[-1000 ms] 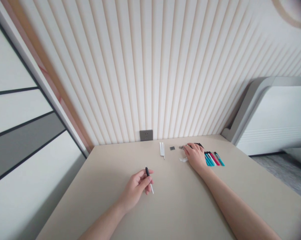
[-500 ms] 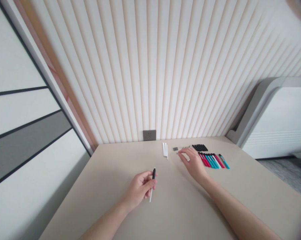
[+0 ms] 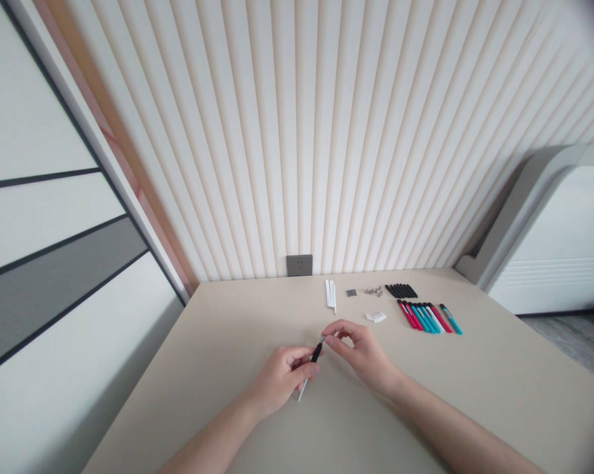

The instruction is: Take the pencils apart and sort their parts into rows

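Observation:
My left hand (image 3: 287, 378) is closed around a pen's black grip section (image 3: 317, 352), which tilts up and to the right. A thin white refill (image 3: 302, 390) sticks out below the fingers. Thumb and forefinger of my right hand (image 3: 353, 345) pinch a small silvery pen tip (image 3: 321, 339) at the upper end of the black grip. Whether that piece is seated on the grip or only touching it, I cannot tell.
On the table (image 3: 247, 309) lie white refills (image 3: 331, 296), a patch of tiny grey parts (image 3: 351, 293), small metallic pieces (image 3: 374, 291), black grips (image 3: 401, 291), short white pieces (image 3: 375, 317) and a row of coloured pen barrels (image 3: 423, 317). A dark socket (image 3: 299, 265) sits on the wall behind.
My right hand has come back from the small parts, left and toward me, to the end of the grip in my left hand. The short white pieces are now uncovered.

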Available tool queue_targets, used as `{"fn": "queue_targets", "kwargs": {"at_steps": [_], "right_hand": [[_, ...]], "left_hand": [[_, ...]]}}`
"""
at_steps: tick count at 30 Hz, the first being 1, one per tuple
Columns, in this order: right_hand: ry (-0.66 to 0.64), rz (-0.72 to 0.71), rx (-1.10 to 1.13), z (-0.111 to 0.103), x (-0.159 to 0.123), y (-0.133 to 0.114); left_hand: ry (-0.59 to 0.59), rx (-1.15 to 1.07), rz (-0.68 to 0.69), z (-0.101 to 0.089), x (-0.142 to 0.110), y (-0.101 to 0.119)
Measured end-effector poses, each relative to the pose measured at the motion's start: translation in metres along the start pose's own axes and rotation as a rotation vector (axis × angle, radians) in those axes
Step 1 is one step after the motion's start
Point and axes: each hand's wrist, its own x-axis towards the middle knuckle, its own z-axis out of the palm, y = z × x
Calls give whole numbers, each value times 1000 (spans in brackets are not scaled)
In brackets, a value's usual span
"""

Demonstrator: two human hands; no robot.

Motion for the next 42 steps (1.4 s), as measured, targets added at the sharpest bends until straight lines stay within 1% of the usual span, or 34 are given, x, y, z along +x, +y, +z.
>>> {"fn": "queue_targets", "kwargs": {"at_steps": [3, 8, 15, 21, 28, 31, 35, 40, 42], "right_hand": [[-34, 13, 58, 2, -1, -3], [-91, 37, 190, 5, -2, -10], [-73, 51, 243, 10, -3, -7], [-53, 109, 326, 17, -5, -2], [-77, 96, 472, 23, -6, 0], [-80, 82, 438, 24, -7, 2], [-55, 77, 344, 25, -9, 1], [-109, 41, 287, 26, -9, -4], [-99, 29, 259, 27, -10, -4]], "left_hand": [[-13, -1, 2, 0, -1, 0], [-76, -7, 0, 0, -2, 2], [-58, -27, -1, 1, -3, 6], [-85, -56, 28, 1, -4, 10], [-58, -51, 70, 3, -5, 9], [-52, -33, 84, 3, -5, 9], [-33, -28, 83, 4, -4, 11], [-25, -57, 90, 5, -3, 14], [-26, -50, 85, 5, -3, 15]]}}
